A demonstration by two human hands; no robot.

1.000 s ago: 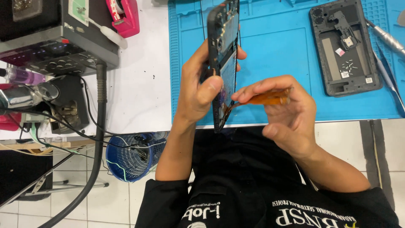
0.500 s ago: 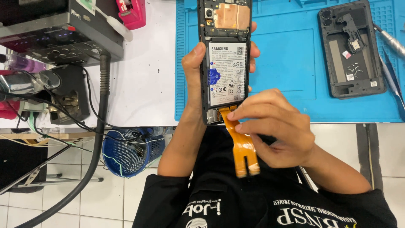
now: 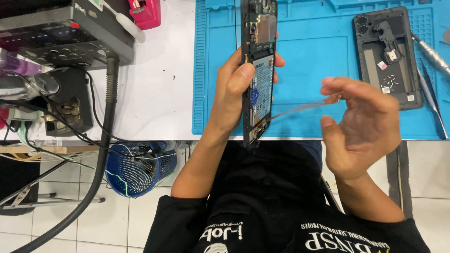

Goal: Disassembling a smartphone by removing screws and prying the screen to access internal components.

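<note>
My left hand point(image 3: 233, 91) grips an opened black phone point(image 3: 257, 70) with no back cover. The phone stands almost edge-on over the blue work mat point(image 3: 309, 56), with its battery and circuit board showing. A thin orange flex strip point(image 3: 293, 110) stretches from the phone's lower end out to the right, blurred. My right hand point(image 3: 363, 126) is to the right of the phone and pinches the far end of that strip at its fingertips, with the other fingers spread.
The phone's black back cover point(image 3: 389, 56) lies inside-up on the mat at the right, with small screws on it. Metal tools point(image 3: 431, 54) lie beside it. A soldering station point(image 3: 61, 33) and hose point(image 3: 110, 89) are at the left. A blue wire basket point(image 3: 138, 166) stands on the floor.
The phone has turned from facing me to nearly edge-on. My right hand moved from below the phone out to the right, drawing the orange strip sideways.
</note>
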